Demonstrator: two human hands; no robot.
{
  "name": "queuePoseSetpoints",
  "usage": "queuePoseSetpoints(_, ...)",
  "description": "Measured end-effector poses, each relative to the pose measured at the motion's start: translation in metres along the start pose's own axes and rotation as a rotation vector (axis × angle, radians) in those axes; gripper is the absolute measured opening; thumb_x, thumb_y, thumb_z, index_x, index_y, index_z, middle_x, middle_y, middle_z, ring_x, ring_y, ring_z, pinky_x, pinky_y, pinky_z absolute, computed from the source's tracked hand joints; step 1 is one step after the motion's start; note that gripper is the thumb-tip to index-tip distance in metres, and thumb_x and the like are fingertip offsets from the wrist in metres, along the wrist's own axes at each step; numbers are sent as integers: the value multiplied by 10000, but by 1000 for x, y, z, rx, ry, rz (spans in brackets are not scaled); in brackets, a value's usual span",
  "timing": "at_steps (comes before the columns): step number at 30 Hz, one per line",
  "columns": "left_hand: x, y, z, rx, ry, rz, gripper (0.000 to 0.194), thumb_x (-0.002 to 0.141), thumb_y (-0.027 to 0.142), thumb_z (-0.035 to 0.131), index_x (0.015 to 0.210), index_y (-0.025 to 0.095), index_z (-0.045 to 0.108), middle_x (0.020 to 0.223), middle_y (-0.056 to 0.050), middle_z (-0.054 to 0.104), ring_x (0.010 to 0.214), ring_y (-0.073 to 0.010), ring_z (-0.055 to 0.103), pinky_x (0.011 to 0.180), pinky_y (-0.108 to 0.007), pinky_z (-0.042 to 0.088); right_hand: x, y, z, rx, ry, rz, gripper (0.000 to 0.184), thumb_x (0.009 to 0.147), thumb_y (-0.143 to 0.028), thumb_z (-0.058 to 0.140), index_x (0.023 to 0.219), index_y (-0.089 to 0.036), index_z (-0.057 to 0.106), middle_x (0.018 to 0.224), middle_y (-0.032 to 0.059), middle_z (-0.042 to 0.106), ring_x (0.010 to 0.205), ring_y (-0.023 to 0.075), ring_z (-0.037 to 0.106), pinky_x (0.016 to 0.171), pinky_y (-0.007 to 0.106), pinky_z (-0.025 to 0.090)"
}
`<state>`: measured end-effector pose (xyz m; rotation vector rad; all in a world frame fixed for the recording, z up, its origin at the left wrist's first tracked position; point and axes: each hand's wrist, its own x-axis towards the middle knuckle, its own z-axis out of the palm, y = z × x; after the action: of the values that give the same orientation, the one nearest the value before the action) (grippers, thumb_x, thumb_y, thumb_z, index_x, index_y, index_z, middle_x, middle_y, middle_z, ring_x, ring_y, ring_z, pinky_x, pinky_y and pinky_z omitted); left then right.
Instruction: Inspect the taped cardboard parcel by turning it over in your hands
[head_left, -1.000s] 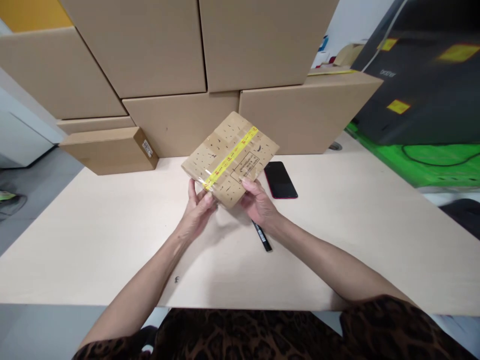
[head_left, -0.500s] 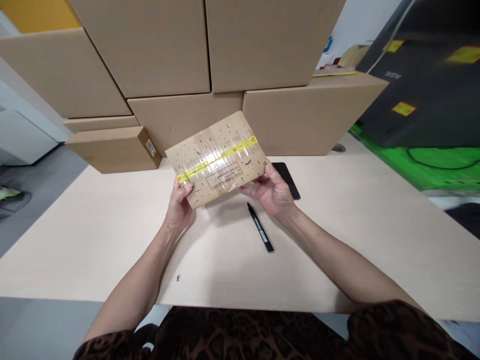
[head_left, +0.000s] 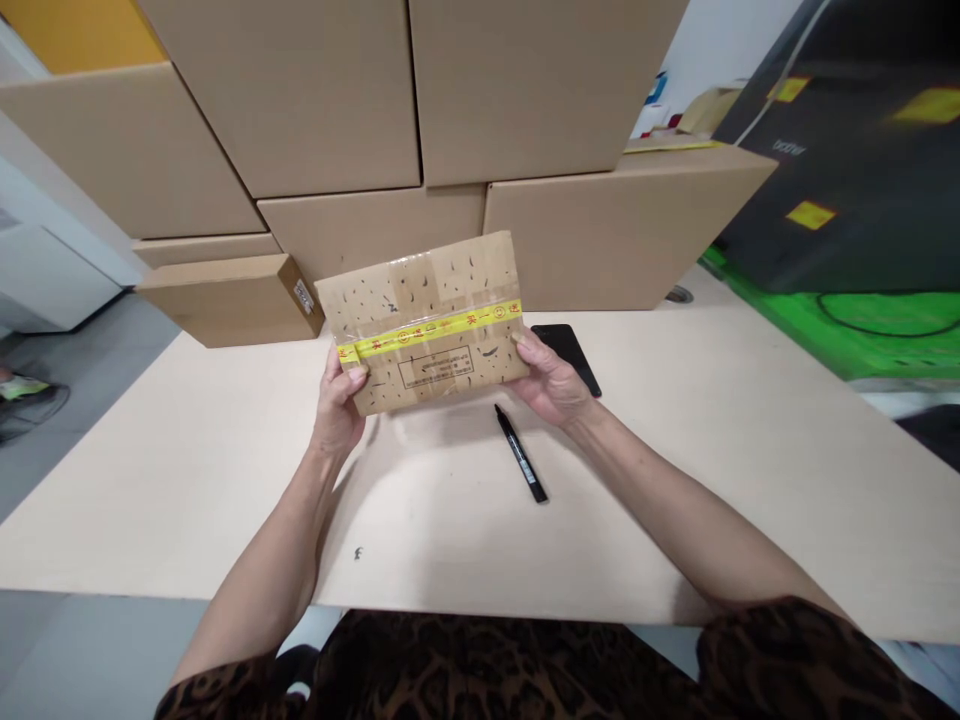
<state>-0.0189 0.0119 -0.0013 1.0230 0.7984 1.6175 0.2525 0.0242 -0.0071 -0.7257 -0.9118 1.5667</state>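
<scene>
Between my two hands I hold a flat cardboard box [head_left: 442,285], raised above the table and tilted so its broad printed face is toward me. Yellow tape with red print runs across it, and clear tape shines near the top edge. My left hand [head_left: 337,405] grips the lower left corner, thumb on the front face. At the lower right edge my right hand [head_left: 551,380] is closed on the box, its thumb in front; the fingers behind are hidden. Below the box, a black marker pen [head_left: 521,455] lies on the table. A dark phone [head_left: 568,355] lies partly behind my right hand.
Large cardboard boxes [head_left: 517,90] are stacked along the back of the pale table [head_left: 187,480]. A smaller carton [head_left: 225,300] stands at the back left. To the right are a dark machine [head_left: 840,190] with yellow labels and a green surface [head_left: 885,325].
The box has turned clockwise, so its lower edge is nearer level, and its face is tipped more toward me. Both hands keep their hold; the left has shifted slightly left.
</scene>
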Motion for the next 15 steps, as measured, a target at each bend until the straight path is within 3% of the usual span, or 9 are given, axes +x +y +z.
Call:
queuePoseSetpoints(8, 1, 2, -3, -6, -2, -29, 619, 612, 330, 871, 1210, 255, 731, 1213, -63, 821, 1377, -379, 670, 1163, -501, 556, -2, -1, 5, -47, -25, -60, 508, 681, -571, 931, 1097, -351, 741, 1263, 14, 802, 1430, 351, 610, 1215, 614, 489)
queuePoseSetpoints(12, 1, 0, -2, -40, -31, -48, 628, 653, 332, 860, 1261, 253, 723, 1248, -63, 818, 1375, -366, 676, 1141, -477, 576, -10, -3, 2, -52, -13, -50, 576, 651, -555, 959, 1148, -360, 743, 1263, -1, 807, 1394, 338, 646, 1303, 590, 388)
queuePoseSetpoints(15, -2, -5, 1, -45, -57, -99, 643, 700, 368, 859, 1310, 241, 701, 1267, -81, 812, 1368, -366, 683, 1123, -477, 589, -21, -5, -3, -73, -18, -37, 595, 643, -540, 960, 1163, -356, 738, 1312, 8, 789, 1416, 354, 626, 1284, 611, 401)
